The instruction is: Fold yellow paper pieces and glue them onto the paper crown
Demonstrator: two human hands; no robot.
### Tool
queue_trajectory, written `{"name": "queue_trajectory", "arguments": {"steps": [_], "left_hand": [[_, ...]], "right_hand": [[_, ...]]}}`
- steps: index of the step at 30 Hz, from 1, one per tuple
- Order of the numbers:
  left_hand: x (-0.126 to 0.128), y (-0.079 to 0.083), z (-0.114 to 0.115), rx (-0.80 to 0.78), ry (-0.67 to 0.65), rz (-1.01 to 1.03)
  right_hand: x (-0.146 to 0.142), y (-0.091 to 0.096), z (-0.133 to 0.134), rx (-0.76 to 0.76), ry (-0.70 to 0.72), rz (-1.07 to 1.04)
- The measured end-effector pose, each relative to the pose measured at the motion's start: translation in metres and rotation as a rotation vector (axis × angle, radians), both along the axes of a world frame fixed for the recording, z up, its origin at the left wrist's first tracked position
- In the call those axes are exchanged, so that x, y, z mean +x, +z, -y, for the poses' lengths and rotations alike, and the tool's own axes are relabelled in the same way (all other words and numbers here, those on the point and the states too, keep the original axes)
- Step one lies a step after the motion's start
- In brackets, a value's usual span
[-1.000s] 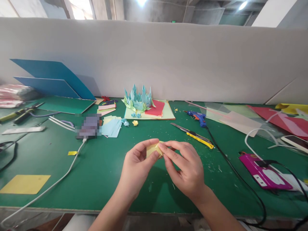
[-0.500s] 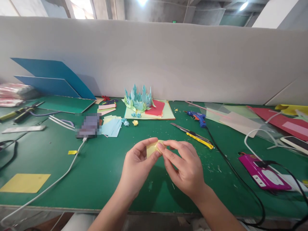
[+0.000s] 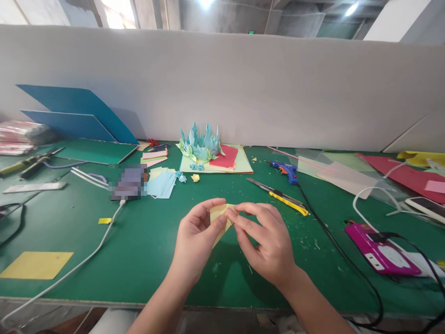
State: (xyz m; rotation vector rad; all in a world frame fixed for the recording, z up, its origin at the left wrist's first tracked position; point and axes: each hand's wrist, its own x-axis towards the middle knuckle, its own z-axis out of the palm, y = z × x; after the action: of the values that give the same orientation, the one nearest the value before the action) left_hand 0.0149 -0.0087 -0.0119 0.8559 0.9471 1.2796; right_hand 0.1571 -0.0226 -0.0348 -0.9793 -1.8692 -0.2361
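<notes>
Above the green table mat, both my hands pinch one small folded piece of yellow paper. My left hand grips its left side between thumb and fingers. My right hand pinches its right upper edge with thumb and forefinger. A pointed corner of the paper hangs down between the hands. The rest of the fold is hidden by my fingers.
A yellow utility knife and a blue glue gun lie behind my right hand. A blue paper flower sits on coloured sheets at the back. There is a magenta power strip at right, a white cable and a yellow sheet at left.
The yellow paper has opened out a little, and a pointed corner now hangs below my left fingers. Both hands stay in nearly the same place.
</notes>
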Motion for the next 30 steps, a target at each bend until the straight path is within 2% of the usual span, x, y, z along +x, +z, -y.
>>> {"name": "queue_trajectory", "arguments": {"steps": [6, 11, 20, 24, 27, 30], "left_hand": [[0.0049, 0.0012, 0.0059, 0.164, 0.037, -0.184], [0.0064, -0.0019, 0.0085, 0.189, -0.006, -0.296], [0.0046, 0.0001, 0.0046, 0.052, -0.088, -0.143], [0.0033, 0.0018, 0.0023, -0.048, -0.082, -0.055], [0.0016, 0.0029, 0.0013, -0.064, -0.055, -0.034], [0.0, 0.0028, 0.0013, -0.058, -0.048, -0.053]], "right_hand": [[-0.0004, -0.0003, -0.0012, -0.358, 0.057, -0.516], [0.0012, -0.0003, -0.005, -0.558, 0.12, -0.648], [-0.0021, 0.0052, -0.003, -0.589, 0.142, -0.673], [-0.0028, 0.0033, -0.0041, -0.674, 0.15, -0.774], [-0.0024, 0.0023, -0.0056, -0.755, 0.195, -0.877], [-0.0023, 0.002, -0.006, -0.756, 0.192, -0.878]]}}
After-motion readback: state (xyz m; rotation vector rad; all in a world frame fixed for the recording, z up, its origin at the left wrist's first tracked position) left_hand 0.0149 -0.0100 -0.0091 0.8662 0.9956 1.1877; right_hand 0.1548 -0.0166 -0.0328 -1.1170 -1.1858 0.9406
